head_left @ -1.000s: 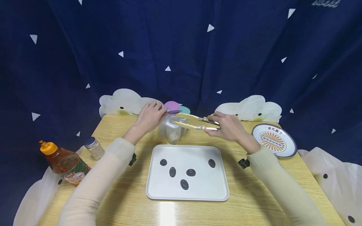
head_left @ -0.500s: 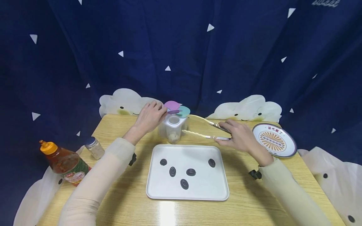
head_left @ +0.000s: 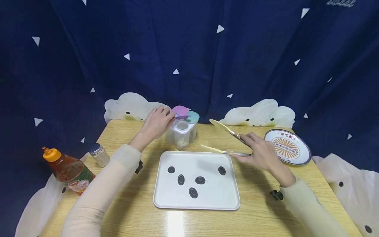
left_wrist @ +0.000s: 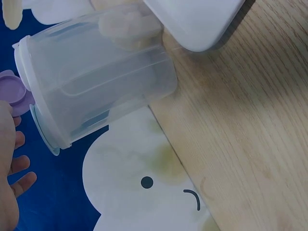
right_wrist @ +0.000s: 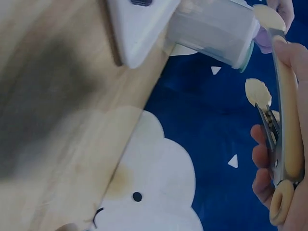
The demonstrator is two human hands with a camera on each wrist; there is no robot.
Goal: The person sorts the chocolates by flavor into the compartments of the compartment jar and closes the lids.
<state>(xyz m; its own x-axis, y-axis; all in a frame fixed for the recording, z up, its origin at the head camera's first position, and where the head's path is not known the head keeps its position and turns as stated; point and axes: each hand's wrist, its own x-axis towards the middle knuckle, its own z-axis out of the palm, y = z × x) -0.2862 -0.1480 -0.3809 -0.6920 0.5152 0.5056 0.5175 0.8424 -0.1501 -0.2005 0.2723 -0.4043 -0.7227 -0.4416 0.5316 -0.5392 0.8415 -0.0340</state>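
Note:
At the back of the table stands a translucent container point(head_left: 181, 140) with several coloured flip lids. My left hand point(head_left: 158, 122) pinches its purple lid point(left_wrist: 13, 91), keeping it raised off a round opening. Pale lumps point(left_wrist: 130, 26) lie at the bottom of the compartment below. To the right, my right hand point(head_left: 260, 152) grips a pair of tongs point(right_wrist: 289, 130) with cream-coloured tips. The tong arms are spread apart, nothing between them. Several dark, oval, swirl-patterned pieces point(head_left: 200, 180) and one scalloped dark piece point(head_left: 171, 170) lie on a white tray point(head_left: 217, 199) in front.
A sauce bottle point(head_left: 69, 172) with a yellow cap and a small dark-lidded jar point(head_left: 99, 155) stand at the left. On the right lies a patterned plate point(head_left: 285, 147). A dark blue curtain point(head_left: 189, 49) hangs behind the table.
My right hand has drawn the tongs away from the container's opening, rightward and toward me, and their arms have spread wider. My left hand has stayed at the purple lid.

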